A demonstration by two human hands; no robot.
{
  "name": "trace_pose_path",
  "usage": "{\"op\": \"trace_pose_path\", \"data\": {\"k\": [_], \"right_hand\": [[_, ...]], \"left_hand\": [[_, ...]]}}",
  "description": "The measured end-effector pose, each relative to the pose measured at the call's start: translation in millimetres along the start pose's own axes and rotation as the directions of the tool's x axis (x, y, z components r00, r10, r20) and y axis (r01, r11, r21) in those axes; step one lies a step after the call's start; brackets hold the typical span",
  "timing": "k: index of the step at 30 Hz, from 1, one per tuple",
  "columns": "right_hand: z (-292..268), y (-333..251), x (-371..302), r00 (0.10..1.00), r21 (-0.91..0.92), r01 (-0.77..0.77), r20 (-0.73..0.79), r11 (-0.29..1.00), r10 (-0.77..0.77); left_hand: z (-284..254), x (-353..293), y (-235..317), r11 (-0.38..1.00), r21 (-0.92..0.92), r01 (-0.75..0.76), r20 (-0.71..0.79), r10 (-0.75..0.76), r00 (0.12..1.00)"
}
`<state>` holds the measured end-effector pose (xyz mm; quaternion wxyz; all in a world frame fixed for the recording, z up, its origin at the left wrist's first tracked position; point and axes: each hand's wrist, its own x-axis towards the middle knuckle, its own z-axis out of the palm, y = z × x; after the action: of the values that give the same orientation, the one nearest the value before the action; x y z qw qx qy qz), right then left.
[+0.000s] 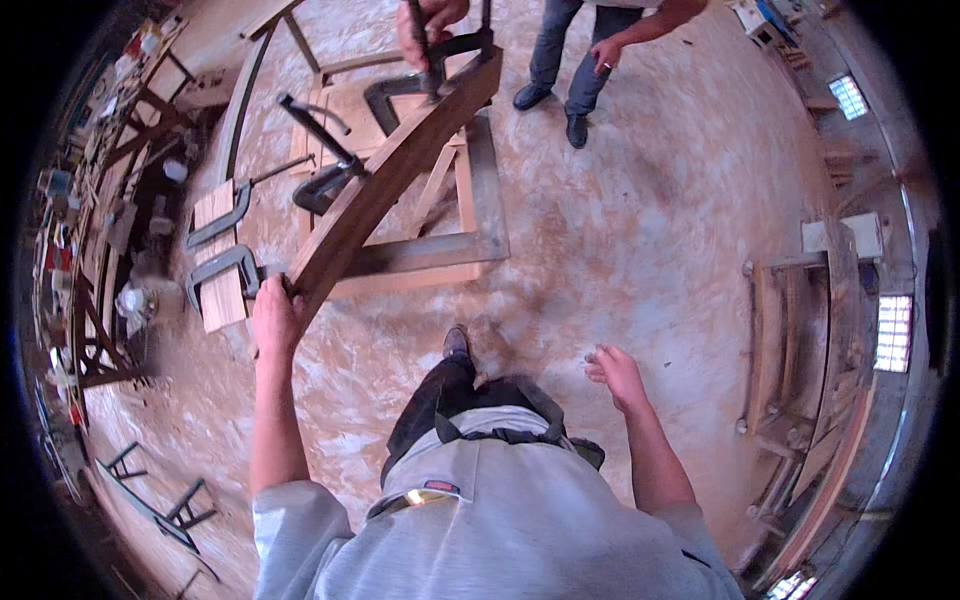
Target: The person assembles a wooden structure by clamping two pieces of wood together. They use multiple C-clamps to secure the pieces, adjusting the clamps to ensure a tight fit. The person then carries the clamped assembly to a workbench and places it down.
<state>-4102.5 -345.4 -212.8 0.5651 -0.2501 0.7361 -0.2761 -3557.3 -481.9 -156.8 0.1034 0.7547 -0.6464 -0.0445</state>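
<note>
My left hand [276,315] is closed around the screw end of a dark G-clamp [222,266], right beside the near end of a long brown wooden beam [385,180]; the fingers partly hide the grip. That clamp and a second G-clamp [228,222] sit across a short striped board [222,300]. Two more clamps, a middle clamp [322,185] and a far clamp [385,95], stand along the beam. Another person's hand [432,25] is on the far clamp. Held out over the floor, my right hand [615,375] is empty, its fingers loosely bent and apart.
Under the beam lies a wooden frame [420,250]. A second person's legs [570,60] stand beyond it. Cluttered shelving [110,220] lines the left, a small dark bench [160,505] stands at lower left, and wooden frames [790,350] lean at the right.
</note>
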Motion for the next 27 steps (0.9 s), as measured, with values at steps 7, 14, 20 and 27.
{"op": "trace_pose_path", "data": {"k": [7, 14, 20, 27], "right_hand": [[12, -42, 32, 0.984, -0.124, -0.012, 0.176, 0.992, 0.034], [-15, -65, 77, 0.961, -0.250, 0.001, 0.266, 0.968, 0.068], [-45, -168, 116, 0.950, -0.282, 0.249, 0.256, 0.926, -0.178], [98, -462, 104, 0.364, -0.038, 0.927, 0.332, 0.373, -0.870]], "left_hand": [[-20, -40, -45, 0.944, 0.140, 0.300, 0.224, -0.325, 0.919], [-4, -73, -70, 0.838, -0.188, 0.512, 0.075, -0.508, 0.858], [17, -73, -77, 0.830, -0.255, 0.497, -0.026, -0.519, 0.854], [9, -80, -74, 0.880, -0.144, 0.453, -0.101, -0.468, 0.878]]}}
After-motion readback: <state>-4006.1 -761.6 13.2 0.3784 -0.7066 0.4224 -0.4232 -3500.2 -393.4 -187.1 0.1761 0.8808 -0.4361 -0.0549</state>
